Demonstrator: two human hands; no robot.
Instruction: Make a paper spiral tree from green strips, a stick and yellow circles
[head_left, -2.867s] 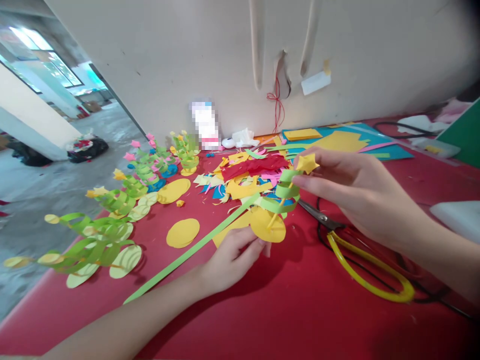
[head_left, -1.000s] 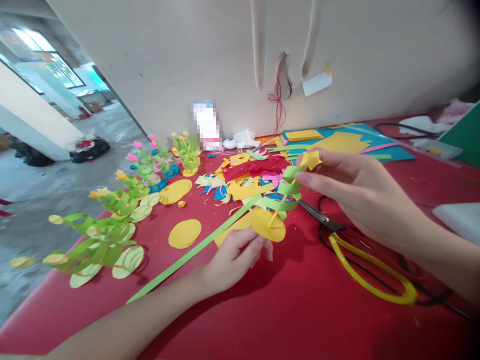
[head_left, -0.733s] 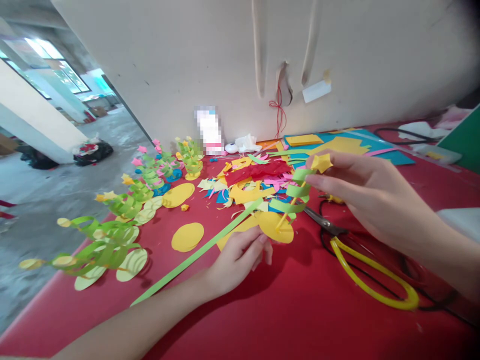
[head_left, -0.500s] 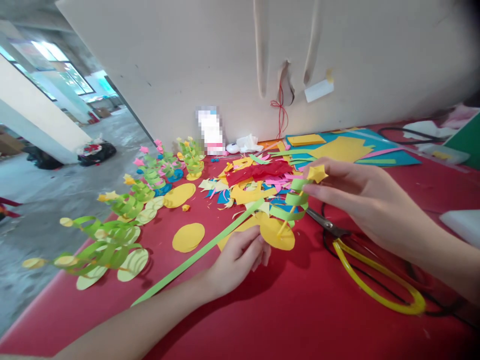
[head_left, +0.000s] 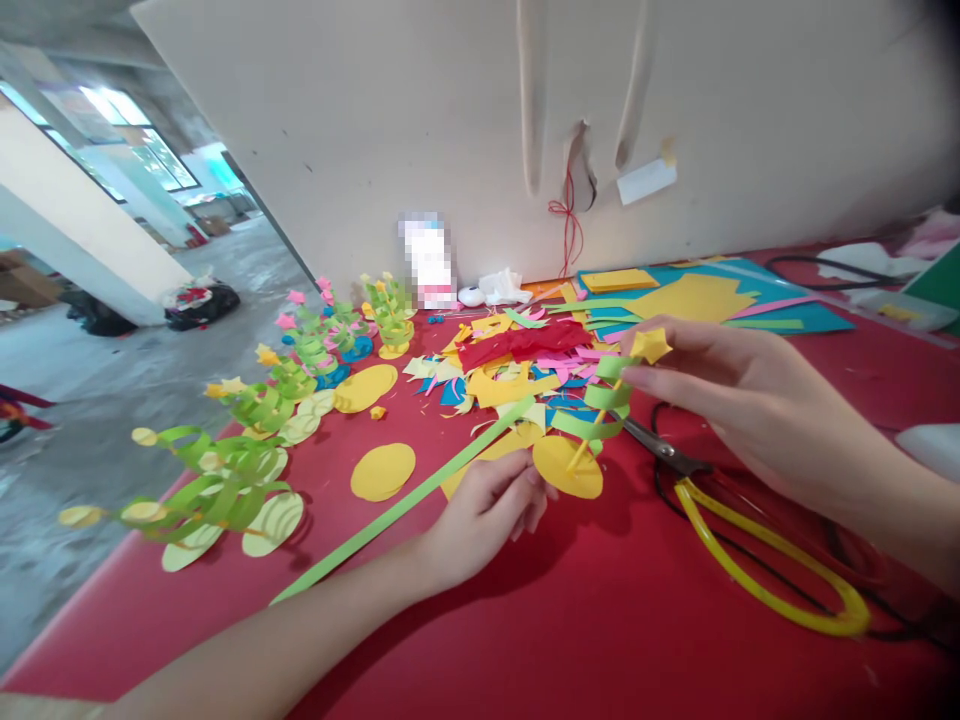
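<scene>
"Your left hand [head_left: 487, 520] pinches the edge of a round yellow paper disc [head_left: 553, 464], holding it tilted above the red tabletop [head_left: 600, 640]."

"And your right hand [head_left: 750, 405] has thumb and fingers closed on the top of a light green curled paper strip [head_left: 598, 398], just beside a folded yellow paper star [head_left: 649, 346]."

"So your piece sits between both hands, and I'd call it close to whole: a thin yellow stick [head_left: 581, 457] rises from the disc, the curl winds around it and the star is at the top."

"Whether every joint is fastened, I can't tell. The row of green paper spirals on round paper bases [head_left: 259, 408] to your left looks finished."

"What seems unworked, then?"

"Your loose yellow paper circles [head_left: 382, 472], lying stacked, and the long straight green paper strip [head_left: 405, 507] behind your left hand. The metal scissors with a yellow handle [head_left: 667, 452] lie unheld near your right."
</scene>
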